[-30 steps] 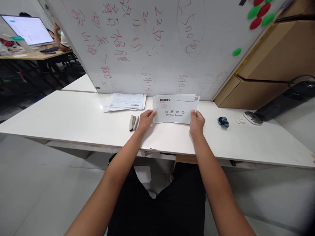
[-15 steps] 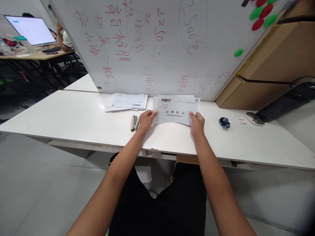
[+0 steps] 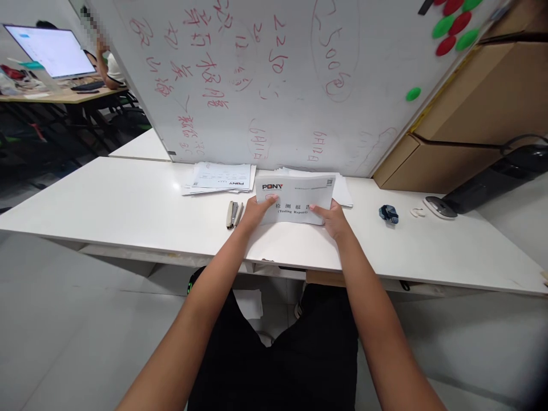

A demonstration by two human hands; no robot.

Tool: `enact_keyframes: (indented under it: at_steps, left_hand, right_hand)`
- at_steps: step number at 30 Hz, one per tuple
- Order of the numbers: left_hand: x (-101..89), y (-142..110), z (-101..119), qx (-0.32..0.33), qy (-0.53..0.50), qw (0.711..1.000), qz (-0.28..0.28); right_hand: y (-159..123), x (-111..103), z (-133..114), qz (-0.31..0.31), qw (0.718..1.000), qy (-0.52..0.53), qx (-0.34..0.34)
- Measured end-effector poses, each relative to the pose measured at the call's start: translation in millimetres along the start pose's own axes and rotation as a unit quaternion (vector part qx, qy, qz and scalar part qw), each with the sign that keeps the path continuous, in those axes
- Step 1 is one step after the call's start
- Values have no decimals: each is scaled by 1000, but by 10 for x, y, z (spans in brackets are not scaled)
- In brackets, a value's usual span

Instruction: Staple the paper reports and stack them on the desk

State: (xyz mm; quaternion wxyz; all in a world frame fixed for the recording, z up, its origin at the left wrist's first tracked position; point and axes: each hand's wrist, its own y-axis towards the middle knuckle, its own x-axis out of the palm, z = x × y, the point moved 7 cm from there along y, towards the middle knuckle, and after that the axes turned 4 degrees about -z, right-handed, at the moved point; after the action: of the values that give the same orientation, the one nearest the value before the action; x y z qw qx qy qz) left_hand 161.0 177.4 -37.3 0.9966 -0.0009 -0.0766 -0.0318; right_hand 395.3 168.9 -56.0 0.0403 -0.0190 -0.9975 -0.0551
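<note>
Between my two hands is a testing report, white paper with a PONY logo and printed Chinese characters. My left hand grips its left side, thumb on the front page. On the right side, my right hand is closed the same way, fingers behind the paper. The report is tilted up toward me over the white desk. Behind it, more white sheets lie on the desk, partly covered. A stapler lies just left of my left hand, beside a narrow light-coloured piece.
Another paper stack lies left, by the whiteboard that stands along the desk's back. To the right are a dark blue bundle, white earphones, a mouse and cardboard boxes. A person sits at a far-left monitor.
The report has come slightly toward me and left, lifted off the sheets that now show behind it. Both thumbs have moved further onto its front page.
</note>
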Motion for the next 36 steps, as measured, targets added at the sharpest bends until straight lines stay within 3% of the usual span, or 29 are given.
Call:
enact_keyframes:
  at_steps: [3, 7, 9, 12, 15, 23, 27, 31, 34, 36]
  left_hand:
    - [-43, 7, 21, 18, 23, 999, 20]
    - [-287, -10, 118, 98, 53, 981, 161]
    - [-385, -27, 143, 129, 45, 967, 216]
    - [-438, -29, 145, 157, 6, 957, 243]
    - [-444, -25, 130, 163, -21, 954, 252]
    - [-413, -31, 135, 145, -11, 961, 234]
    - [-414, -34, 136, 137, -8, 963, 232]
    - [-451, -34, 131, 139, -8, 958, 251]
    - [-455, -39, 130, 140, -10, 958, 251]
    - [-442, -48, 137, 145, -4, 958, 246]
  right_hand:
    - [-25, -42, -125, 60, 975, -201, -78]
    - [-29, -178, -293, 188, 866, -428, -177]
    - [37, -183, -242, 178, 824, -512, -165]
    - [139, -89, -57, 75, 796, -589, -121]
    - [143, -34, 13, 44, 792, -600, -104]
    - [54, 21, -123, 84, 797, -571, -178]
    - [29, -66, -202, 159, 799, -554, -172]
    - [-63, -275, -331, 275, 819, -478, -159]
    - [-165, -494, -371, 363, 845, -362, -151]
    - [-190, -631, -343, 389, 876, -237, -162]
